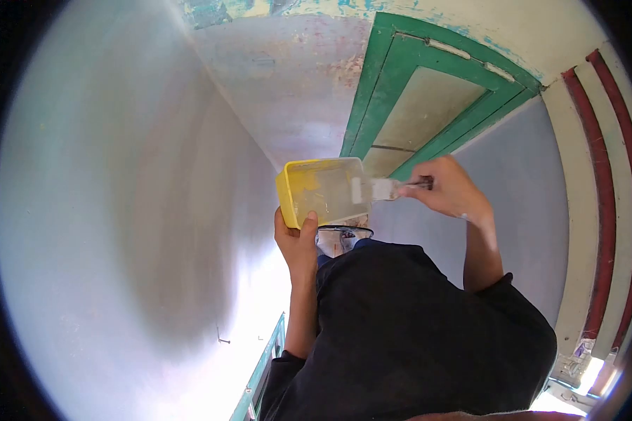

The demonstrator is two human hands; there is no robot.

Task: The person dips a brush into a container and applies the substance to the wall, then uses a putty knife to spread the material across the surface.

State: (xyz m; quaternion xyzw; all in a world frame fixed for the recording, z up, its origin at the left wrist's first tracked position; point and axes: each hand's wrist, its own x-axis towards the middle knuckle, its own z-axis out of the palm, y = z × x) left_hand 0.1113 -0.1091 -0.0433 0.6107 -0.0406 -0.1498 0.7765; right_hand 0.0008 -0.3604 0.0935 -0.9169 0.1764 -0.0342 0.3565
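Observation:
My left hand point(298, 238) grips the near left corner of a yellow rectangular container point(285, 196), with the thumb over its rim. Whitish-grey material coats the inside, and yellow shows through on the left. In my right hand point(446, 188) is a tool with a dark handle and a flat, whitish head point(380, 189), slightly blurred. The head lies over the container's right rim, its tip inside. Whether it touches the container wall I cannot tell. A small white smear shows on my right wrist.
A green-framed door point(372, 91) stands ahead. On the left is a pale wall point(84, 196) with a nail point(222, 341). Dark red bars point(600, 175) run down the right side. Below the container is a dark round rim point(344, 228). A teal frame point(260, 365) is at lower left.

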